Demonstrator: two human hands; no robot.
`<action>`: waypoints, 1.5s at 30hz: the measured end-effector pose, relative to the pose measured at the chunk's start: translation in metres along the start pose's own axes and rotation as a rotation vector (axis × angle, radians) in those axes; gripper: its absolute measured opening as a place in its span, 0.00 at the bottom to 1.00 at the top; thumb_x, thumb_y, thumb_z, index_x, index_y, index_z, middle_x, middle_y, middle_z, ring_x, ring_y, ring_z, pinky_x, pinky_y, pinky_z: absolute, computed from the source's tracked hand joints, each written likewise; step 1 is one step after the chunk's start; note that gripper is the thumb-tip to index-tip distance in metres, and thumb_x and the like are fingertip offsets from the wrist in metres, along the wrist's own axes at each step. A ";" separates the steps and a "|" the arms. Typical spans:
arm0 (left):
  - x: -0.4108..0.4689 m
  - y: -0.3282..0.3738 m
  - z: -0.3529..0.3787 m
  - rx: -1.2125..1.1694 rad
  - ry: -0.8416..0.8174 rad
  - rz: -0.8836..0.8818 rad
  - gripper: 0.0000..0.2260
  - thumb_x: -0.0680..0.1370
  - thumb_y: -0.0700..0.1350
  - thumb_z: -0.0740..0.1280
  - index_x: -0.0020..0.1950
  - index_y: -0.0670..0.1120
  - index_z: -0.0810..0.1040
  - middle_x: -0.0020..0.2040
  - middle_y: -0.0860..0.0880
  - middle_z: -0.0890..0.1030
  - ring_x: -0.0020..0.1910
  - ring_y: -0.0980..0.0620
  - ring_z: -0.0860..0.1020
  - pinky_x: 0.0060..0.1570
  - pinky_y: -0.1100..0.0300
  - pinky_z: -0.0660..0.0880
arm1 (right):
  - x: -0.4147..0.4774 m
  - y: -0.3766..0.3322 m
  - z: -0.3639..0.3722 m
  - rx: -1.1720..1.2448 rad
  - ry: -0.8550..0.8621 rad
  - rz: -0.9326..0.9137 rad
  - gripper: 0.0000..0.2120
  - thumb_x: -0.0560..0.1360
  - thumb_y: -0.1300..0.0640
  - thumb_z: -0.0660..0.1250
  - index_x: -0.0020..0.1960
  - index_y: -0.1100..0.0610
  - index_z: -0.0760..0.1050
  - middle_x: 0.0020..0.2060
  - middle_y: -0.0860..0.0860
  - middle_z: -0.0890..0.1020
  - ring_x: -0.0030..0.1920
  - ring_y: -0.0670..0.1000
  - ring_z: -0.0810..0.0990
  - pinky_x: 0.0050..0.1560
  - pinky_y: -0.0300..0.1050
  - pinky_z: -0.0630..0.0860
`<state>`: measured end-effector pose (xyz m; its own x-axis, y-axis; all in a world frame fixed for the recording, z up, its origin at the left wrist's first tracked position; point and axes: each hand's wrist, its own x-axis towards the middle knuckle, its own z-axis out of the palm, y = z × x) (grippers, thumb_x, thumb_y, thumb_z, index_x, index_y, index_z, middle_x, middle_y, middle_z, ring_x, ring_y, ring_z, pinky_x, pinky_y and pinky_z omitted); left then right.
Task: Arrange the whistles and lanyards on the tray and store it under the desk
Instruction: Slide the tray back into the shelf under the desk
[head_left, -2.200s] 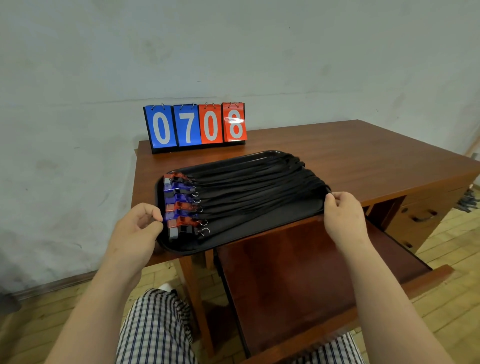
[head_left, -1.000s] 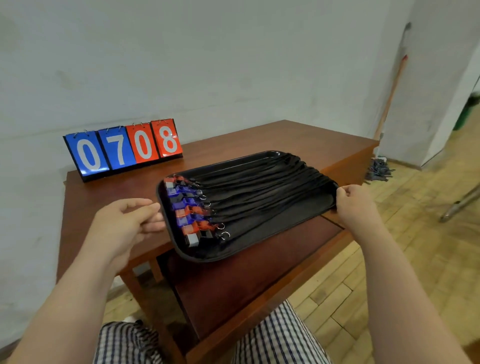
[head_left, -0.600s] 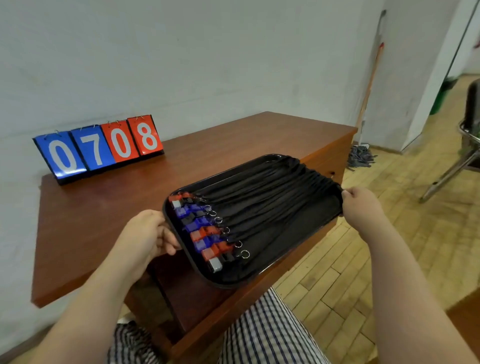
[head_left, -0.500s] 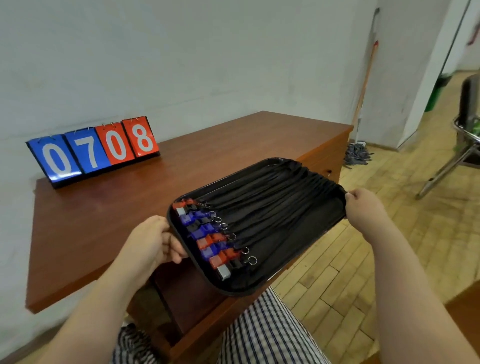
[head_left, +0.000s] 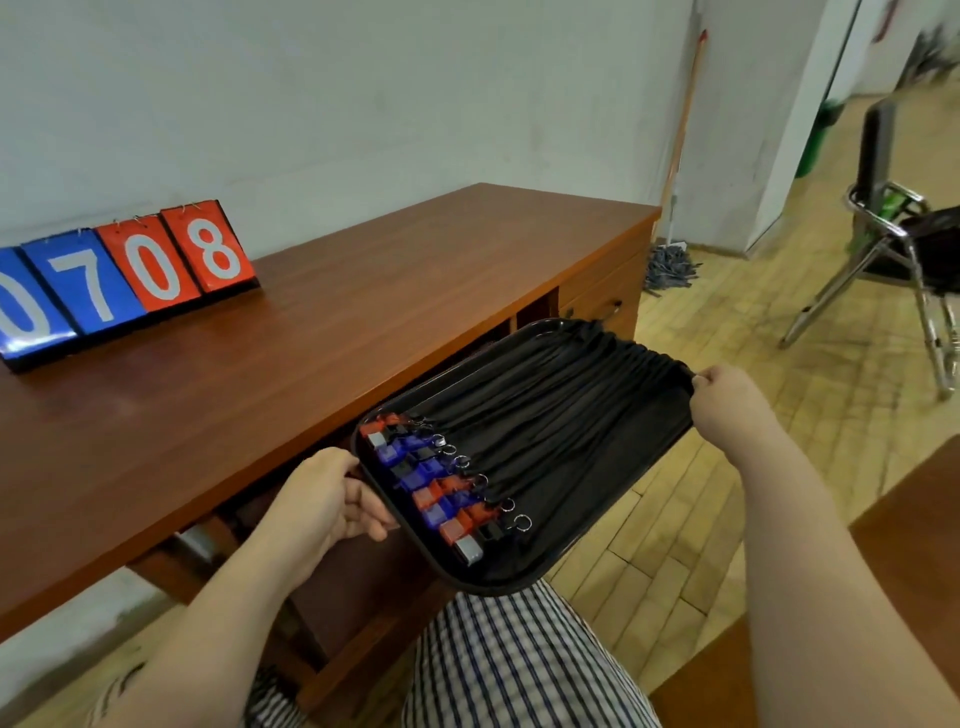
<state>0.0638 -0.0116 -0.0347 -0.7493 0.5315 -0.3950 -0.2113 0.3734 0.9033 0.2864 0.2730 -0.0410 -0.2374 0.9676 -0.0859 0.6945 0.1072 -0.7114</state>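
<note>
A black tray (head_left: 602, 525) hangs in the air off the front edge of the wooden desk (head_left: 291, 374), above my lap. Several red, blue and black whistles (head_left: 434, 488) lie in a row at its left end. Their black lanyards (head_left: 561, 410) stretch side by side to the right end. My left hand (head_left: 324, 506) grips the tray's left rim. My right hand (head_left: 727, 400) grips the right rim, over the lanyard ends.
A blue and red flip scoreboard (head_left: 119, 275) stands at the desk's back left. An open shelf under the desk top shows below its front edge (head_left: 358, 587). Desk drawers (head_left: 597, 296), a mop (head_left: 670, 260) and a metal chair (head_left: 904, 244) are to the right, on wooden floor.
Both hands have lifted the tray off the desk and carried it toward me and to the right. The view has turned right with it.
</note>
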 end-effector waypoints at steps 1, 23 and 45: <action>0.003 -0.003 0.000 0.008 -0.009 -0.006 0.17 0.85 0.43 0.50 0.51 0.34 0.74 0.25 0.38 0.77 0.20 0.46 0.75 0.31 0.54 0.74 | 0.001 0.001 0.002 -0.004 0.005 -0.001 0.16 0.84 0.60 0.53 0.67 0.65 0.70 0.46 0.58 0.75 0.37 0.53 0.72 0.31 0.43 0.64; 0.055 -0.072 -0.087 0.056 0.161 -0.077 0.16 0.85 0.45 0.51 0.72 0.42 0.62 0.30 0.37 0.81 0.21 0.47 0.71 0.32 0.56 0.72 | 0.018 -0.057 0.126 -0.162 -0.168 -0.080 0.18 0.83 0.62 0.53 0.72 0.63 0.67 0.64 0.60 0.75 0.57 0.60 0.77 0.49 0.48 0.74; 0.087 -0.092 -0.104 0.115 0.141 -0.137 0.24 0.85 0.43 0.53 0.80 0.43 0.50 0.29 0.37 0.82 0.18 0.46 0.73 0.27 0.56 0.76 | 0.036 -0.056 0.164 -0.562 -0.127 -0.100 0.20 0.77 0.62 0.53 0.65 0.59 0.76 0.67 0.58 0.73 0.65 0.59 0.68 0.61 0.47 0.68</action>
<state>-0.0471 -0.0786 -0.1347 -0.8008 0.3613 -0.4777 -0.2499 0.5233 0.8147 0.1271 0.2644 -0.1189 -0.3763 0.9151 -0.1449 0.9098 0.3354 -0.2445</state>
